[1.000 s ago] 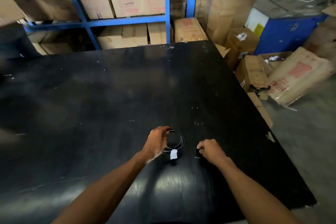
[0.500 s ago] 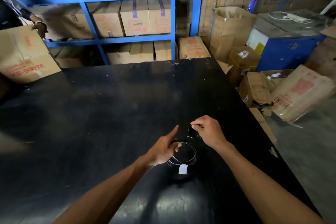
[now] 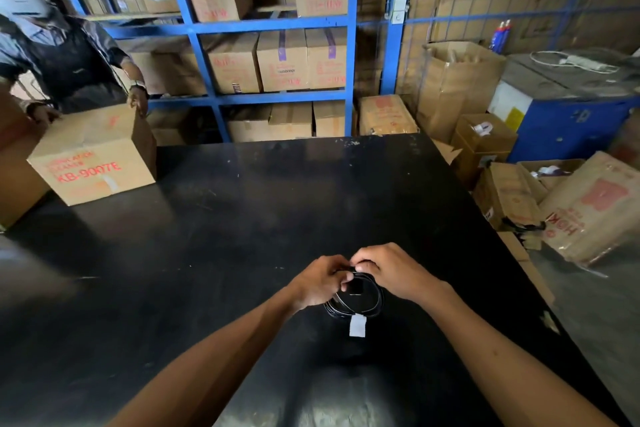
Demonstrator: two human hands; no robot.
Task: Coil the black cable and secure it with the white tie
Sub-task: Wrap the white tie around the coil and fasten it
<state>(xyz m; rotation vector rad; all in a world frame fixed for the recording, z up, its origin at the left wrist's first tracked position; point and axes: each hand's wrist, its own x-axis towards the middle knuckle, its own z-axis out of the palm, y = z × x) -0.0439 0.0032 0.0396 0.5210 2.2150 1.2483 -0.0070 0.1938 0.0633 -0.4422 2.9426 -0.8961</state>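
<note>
Cable (image 3: pixel 360 309) is sitting wound up in a small round coil, a few black loops stacked together, held just above the black worktop (image 3: pixel 242 218) near its front edge. White tie (image 3: pixel 357 325) is hanging off the near side of the coil like a little flag. Left hand (image 3: pixel 317 282) is pinching the far-left rim of the coil, fingers (image 3: pixel 337 276) curled shut on it. Right hand (image 3: pixel 393 272) is meeting it at the top of the coil, fingertips closed on the cable too, thumbs nearly touching. Worktop around the coil is looking bare. Another person (image 3: pixel 59 55) is holding a cardboard box (image 3: pixel 91 158) at the far-left corner, well apart. Blue racks (image 3: pixel 194 28) full of cartons are standing behind.
</note>
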